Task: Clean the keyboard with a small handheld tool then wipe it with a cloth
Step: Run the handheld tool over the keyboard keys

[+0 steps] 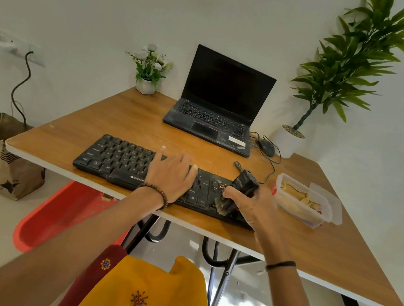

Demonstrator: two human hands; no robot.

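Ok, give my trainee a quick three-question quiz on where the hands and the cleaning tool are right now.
1. True or false: the left hand lies with straight fingers on the black computer keyboard.
2. Which hand grips the small black handheld brush tool? A) left hand B) right hand C) neither
3. Fill in: the clear plastic container sits on the wooden table to the ___ of the keyboard.

Key: 1 true; 2 B; 3 right.
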